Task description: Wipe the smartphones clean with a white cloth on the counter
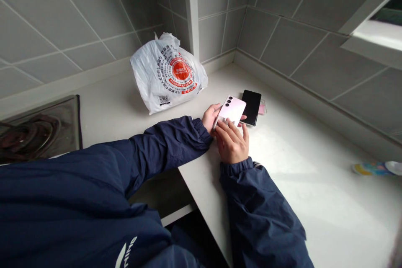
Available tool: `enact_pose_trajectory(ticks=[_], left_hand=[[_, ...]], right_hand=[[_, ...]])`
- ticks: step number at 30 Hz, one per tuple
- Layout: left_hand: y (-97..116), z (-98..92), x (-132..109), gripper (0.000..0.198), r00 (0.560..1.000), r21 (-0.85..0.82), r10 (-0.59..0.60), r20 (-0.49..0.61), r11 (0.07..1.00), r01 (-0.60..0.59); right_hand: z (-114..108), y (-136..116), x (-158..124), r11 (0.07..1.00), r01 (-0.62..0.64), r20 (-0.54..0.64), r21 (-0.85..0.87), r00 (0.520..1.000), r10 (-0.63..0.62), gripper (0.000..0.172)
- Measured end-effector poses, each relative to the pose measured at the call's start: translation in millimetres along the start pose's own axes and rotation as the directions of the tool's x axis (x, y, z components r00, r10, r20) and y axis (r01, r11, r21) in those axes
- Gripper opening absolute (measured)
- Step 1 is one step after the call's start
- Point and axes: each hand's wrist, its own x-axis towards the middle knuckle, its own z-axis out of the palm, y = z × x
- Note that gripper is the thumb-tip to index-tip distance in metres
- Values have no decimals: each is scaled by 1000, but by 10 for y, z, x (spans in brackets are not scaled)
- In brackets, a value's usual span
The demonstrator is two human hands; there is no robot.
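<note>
A pale pink smartphone [233,109] lies tilted in my left hand [211,116], its back with several round camera lenses facing up. The fingers of that hand wrap round it from below, and their tips show past its right edge. My right hand [233,144] is palm down, with its fingers spread across the lower part of the phone's back. Something whitish shows at those fingertips; I cannot make out what it is. Just right of the phone, a second smartphone [251,106] with a dark screen lies on the white counter [282,150].
A white plastic bag [150,77] with red and black print stands at the back. To the left is a gas stove [37,130]. A small pink item [261,109] sits beside the dark phone. A colourful packet [370,168] lies far right. Tiled walls [282,46] close the corner.
</note>
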Motion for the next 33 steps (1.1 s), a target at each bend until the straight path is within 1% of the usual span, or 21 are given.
enact_pose_trajectory(ticks=[3, 7, 10, 13, 15, 17, 19, 21, 24, 26, 28, 31, 33], left_hand=[[-22, 40, 3, 69, 1000, 9, -10, -15, 1000, 10], [-15, 62, -3, 68, 999, 0, -39, -26, 999, 39], [6, 37, -4, 69, 999, 7, -15, -29, 1000, 15], [12, 14, 7, 70, 998, 9, 19, -59, 1000, -19], [-7, 18, 17, 68, 997, 7, 29, -71, 1000, -29], [-47, 38, 23, 65, 997, 14, 48, -59, 999, -48], [-101, 62, 23, 64, 997, 31, 62, -35, 998, -61], [-155, 80, 20, 63, 999, 51, 54, 1, 997, -54], [-220, 74, 32, 60, 996, 93, 71, 55, 993, -76], [-248, 52, 54, 56, 992, 142, 84, 90, 985, -96], [-263, 27, 68, 53, 988, 209, 68, 137, 973, -96], [-258, 9, 40, 54, 976, 345, 32, 213, 933, -106], [-239, 15, -14, 53, 974, 435, 25, 227, 891, -125]], right_hand=[[-7, -15, 15, 1000, -3, 6, 3, 1000, 3, 14], [8, 15, 2, 1000, 14, 0, -8, 1000, -14, 16], [36, 50, -33, 999, 9, 15, -36, 1000, -9, 19], [62, 64, -68, 996, -42, 33, -78, 998, 45, 23], [69, 51, -78, 988, -101, 53, -113, 993, 107, 29], [66, 24, -76, 974, -173, 100, -149, 977, 189, 39], [58, -9, -67, 957, -225, 156, -182, 955, 254, 49], [49, -36, -57, 947, -249, 204, -205, 935, 290, 57], [37, -50, -48, 923, -299, 227, -242, 907, 354, 68], [26, -40, -42, 899, -348, 205, -267, 891, 406, 71], [6, -13, -33, 878, -388, 160, -280, 883, 441, 73], [-39, 63, -11, 862, -430, 69, -268, 884, 463, 73], [-73, 137, 8, 866, -442, 3, -232, 890, 455, 71]])
